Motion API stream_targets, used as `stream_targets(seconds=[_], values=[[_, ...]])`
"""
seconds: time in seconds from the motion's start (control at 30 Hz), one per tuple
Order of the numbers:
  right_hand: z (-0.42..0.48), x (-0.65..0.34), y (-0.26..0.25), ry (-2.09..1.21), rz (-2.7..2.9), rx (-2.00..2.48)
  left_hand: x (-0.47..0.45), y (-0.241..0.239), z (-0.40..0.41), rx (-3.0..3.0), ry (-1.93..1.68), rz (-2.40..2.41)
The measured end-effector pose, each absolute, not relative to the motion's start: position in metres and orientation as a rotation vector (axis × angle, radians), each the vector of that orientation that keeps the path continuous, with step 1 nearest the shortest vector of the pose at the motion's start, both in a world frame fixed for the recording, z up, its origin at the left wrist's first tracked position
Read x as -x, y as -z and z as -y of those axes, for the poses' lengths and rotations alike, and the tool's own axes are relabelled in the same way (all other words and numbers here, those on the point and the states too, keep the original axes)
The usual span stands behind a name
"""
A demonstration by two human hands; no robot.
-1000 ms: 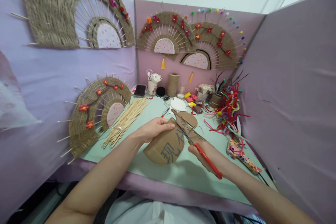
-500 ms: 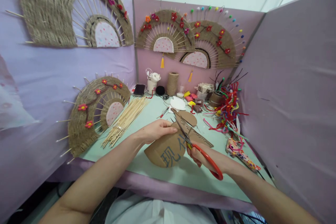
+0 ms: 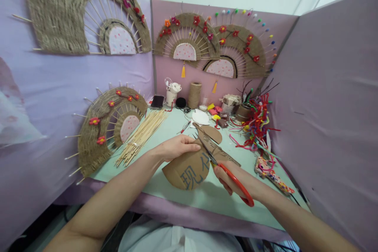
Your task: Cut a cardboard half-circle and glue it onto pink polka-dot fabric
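My left hand [image 3: 175,147] grips the top edge of a rounded brown cardboard piece [image 3: 186,171] with blue characters printed on it, held just above the green table [image 3: 165,189]. My right hand [image 3: 236,179] is closed on red-handled scissors [image 3: 233,179]. Their blades reach up and left into the cardboard near its right edge. A cut strip of cardboard [image 3: 220,151] hangs off beside the blades.
A bundle of bamboo skewers [image 3: 141,136] lies to the left, beside a woven twine fan [image 3: 109,124]. Pipe cleaners [image 3: 256,124], a twine spool [image 3: 194,94], cups and scraps crowd the back. Purple partitions close in on three sides, with more fans hung on them.
The scissors have worked further along the cardboard's edge and the blades have closed. My right hand shifted slightly left and up; the left hand turned the piece a little.
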State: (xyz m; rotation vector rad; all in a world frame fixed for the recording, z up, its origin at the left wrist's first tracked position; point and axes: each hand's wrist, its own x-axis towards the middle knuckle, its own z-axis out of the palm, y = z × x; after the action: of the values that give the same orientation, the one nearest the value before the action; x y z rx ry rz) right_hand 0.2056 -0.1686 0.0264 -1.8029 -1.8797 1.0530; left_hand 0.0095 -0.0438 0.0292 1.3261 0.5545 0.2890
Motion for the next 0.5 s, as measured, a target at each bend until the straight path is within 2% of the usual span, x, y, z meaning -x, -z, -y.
stream_targets(seconds=[0.5], values=[[0.1678,-0.2060,-0.0228,-0.990,1.830,1.867,-0.0149,-0.0308,0.0403,-1.304,-0.260,-0.573]])
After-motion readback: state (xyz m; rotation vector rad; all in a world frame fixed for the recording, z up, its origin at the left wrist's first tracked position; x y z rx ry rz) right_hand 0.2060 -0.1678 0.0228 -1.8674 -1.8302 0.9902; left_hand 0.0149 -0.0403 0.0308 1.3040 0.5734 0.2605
